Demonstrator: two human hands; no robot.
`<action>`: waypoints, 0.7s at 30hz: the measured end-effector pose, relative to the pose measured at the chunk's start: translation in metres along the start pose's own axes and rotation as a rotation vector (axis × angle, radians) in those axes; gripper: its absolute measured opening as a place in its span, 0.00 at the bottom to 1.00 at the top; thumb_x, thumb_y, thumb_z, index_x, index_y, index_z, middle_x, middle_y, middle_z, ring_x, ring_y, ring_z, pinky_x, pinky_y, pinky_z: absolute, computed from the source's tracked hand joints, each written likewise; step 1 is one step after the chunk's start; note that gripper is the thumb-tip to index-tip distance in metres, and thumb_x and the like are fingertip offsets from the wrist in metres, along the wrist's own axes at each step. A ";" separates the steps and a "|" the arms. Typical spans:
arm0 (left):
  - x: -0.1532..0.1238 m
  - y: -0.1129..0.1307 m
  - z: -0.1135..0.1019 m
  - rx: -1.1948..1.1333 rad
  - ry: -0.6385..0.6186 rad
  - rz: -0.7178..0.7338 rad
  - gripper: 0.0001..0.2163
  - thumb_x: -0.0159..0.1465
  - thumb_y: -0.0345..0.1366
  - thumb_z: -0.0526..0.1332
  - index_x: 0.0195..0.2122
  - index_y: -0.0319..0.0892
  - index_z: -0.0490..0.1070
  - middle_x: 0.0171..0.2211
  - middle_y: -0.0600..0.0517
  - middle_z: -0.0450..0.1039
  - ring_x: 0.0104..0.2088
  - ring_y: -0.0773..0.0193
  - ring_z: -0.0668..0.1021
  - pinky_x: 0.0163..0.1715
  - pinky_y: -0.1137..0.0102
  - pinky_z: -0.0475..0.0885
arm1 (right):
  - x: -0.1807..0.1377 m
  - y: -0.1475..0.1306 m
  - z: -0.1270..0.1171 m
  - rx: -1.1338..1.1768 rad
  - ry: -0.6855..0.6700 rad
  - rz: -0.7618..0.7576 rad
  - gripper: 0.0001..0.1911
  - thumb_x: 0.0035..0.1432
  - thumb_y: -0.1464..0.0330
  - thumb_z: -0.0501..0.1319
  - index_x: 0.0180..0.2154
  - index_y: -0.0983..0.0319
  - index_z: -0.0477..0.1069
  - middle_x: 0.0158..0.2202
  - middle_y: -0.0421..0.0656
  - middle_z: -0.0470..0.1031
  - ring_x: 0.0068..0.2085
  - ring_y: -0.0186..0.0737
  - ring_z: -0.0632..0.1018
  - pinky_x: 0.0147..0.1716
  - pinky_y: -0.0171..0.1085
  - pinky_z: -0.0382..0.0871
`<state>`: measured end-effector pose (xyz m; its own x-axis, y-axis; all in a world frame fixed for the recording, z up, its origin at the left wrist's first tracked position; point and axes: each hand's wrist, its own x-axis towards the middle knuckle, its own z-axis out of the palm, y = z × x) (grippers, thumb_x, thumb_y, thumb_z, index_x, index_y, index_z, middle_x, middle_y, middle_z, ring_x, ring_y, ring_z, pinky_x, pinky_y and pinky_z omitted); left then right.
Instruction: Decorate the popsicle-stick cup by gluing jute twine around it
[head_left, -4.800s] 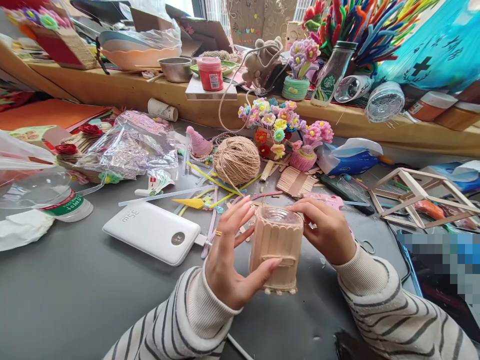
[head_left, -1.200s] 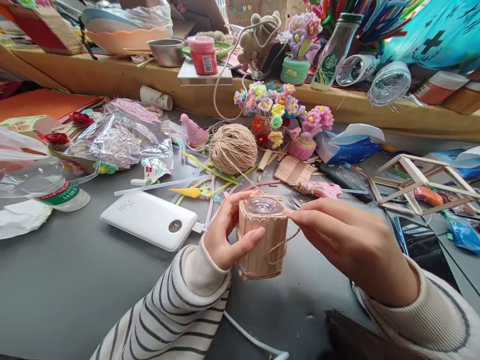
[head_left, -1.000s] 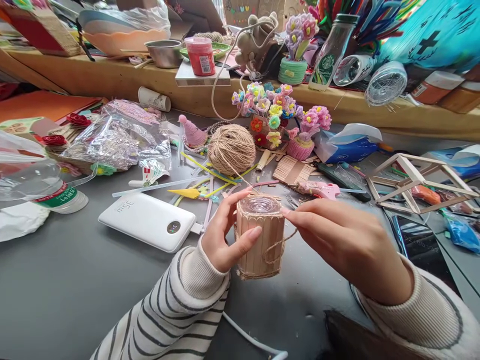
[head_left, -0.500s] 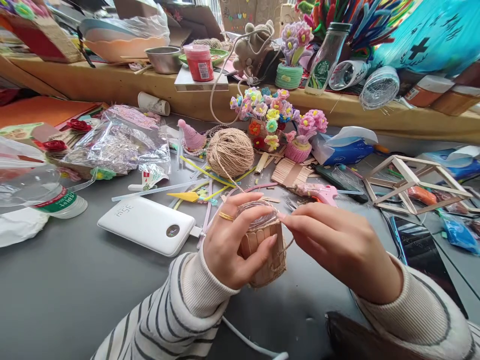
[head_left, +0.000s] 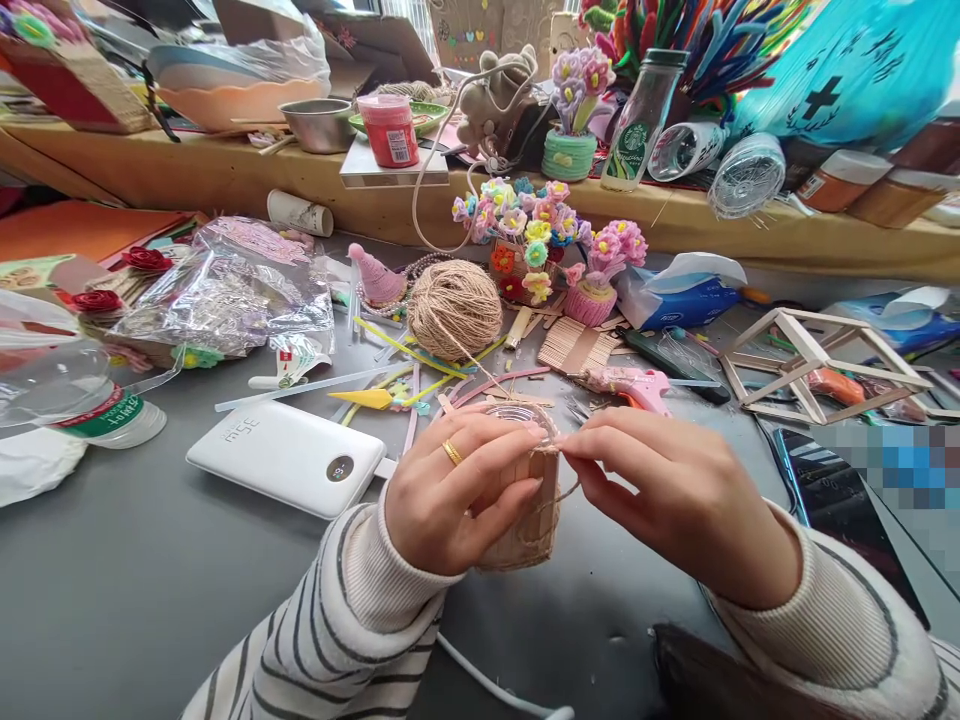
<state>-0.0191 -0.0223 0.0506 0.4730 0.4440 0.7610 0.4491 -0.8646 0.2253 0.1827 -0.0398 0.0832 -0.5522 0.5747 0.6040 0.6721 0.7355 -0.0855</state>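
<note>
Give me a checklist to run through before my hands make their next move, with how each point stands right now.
1. Left hand steadying the stick-covered container: ok, fingers and thumb are on it.
2. Right hand on the jute twine: ok, fingertips pinch at the container's top edge.
3. Twine linked to the twine ball: ok, a strand runs from the ball toward the container.
4. Twine free of slack: not ok, a loose curve hangs below the right fingertips.
5. Pink glue gun cool: cannot tell, it lies beyond the right hand.
</note>
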 end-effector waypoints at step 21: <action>-0.004 -0.004 -0.001 -0.006 -0.005 0.017 0.10 0.60 0.30 0.61 0.43 0.43 0.71 0.36 0.47 0.81 0.38 0.60 0.82 0.47 0.62 0.74 | 0.001 0.000 -0.004 -0.051 -0.023 0.013 0.07 0.62 0.76 0.56 0.33 0.64 0.72 0.27 0.42 0.77 0.27 0.33 0.76 0.28 0.32 0.66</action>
<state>-0.0235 -0.0209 0.0477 0.4839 0.4305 0.7620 0.4364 -0.8734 0.2163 0.1847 -0.0406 0.0872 -0.5541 0.5924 0.5848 0.7032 0.7091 -0.0521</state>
